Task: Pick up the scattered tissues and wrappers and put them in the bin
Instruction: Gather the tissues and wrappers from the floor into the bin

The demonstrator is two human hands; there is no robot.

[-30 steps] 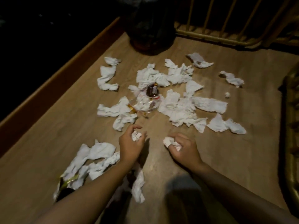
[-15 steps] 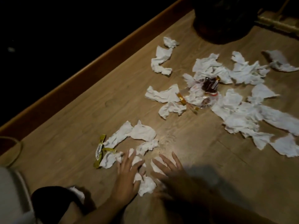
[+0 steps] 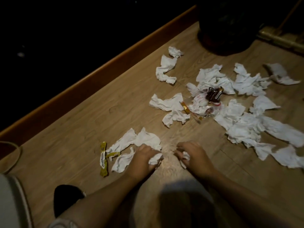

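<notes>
Both my left hand and right hand clutched crumpled tissues; gathering underway, the bin next.

Dim, grainy view — glare patch on floor, dark blurred edges.

Dim wood-grain floor, orange-brown skirting board, darkness beyond.

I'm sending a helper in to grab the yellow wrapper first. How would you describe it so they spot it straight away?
Start at the person's left hand on the wooden floor. Look left, past the white tissues beside it. The yellow wrapper is a long narrow strip at the left edge of that cluster, the only yellow-gold piece there among crumpled white paper.
</notes>
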